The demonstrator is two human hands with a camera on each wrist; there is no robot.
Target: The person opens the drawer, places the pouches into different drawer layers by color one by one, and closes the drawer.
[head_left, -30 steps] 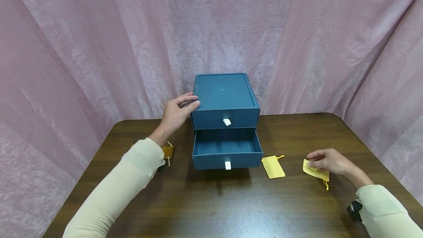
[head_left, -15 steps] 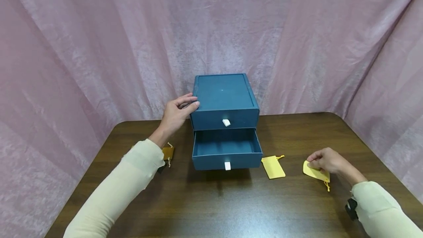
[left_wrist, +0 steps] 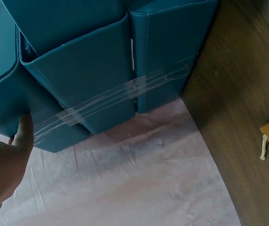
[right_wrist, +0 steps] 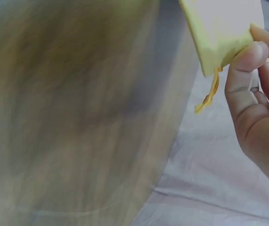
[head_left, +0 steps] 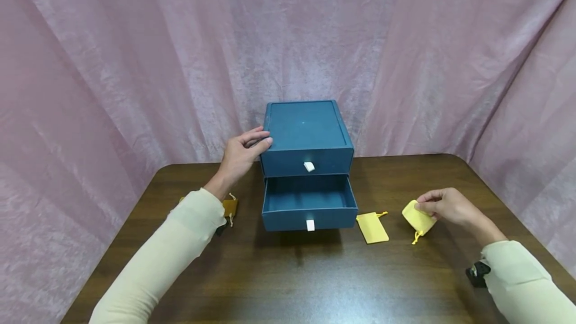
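My left hand (head_left: 237,158) rests at the upper left edge of a blue drawer cabinet (head_left: 306,124), its fingers fairly straight. In the left wrist view the thumb touches the cabinet's side (left_wrist: 101,70), which has clear tape across it. Below the shut top drawer (head_left: 330,160), a lower drawer (head_left: 285,220) stands pulled out, and its visible floor is bare. My right hand (head_left: 454,210) pinches a yellow drawstring pouch (head_left: 419,219) between thumb and fingers, its cord hanging down. Another yellow drawstring pouch (head_left: 372,228) lies on the table between that hand and the cabinet.
A mustard-brown drawstring pouch (head_left: 230,207) lies left of the cabinet, partly behind my left sleeve (head_left: 166,249). Another bit of the same colour shows past the sleeve. The brown wooden table (head_left: 297,284) ends at a pink curtain (head_left: 315,34) behind and at the sides.
My right hand has lifted the yellow pouch and moved slightly up and left; the pouch's cord has swung from lower right to lower left. My left hand and the cabinet stay put.
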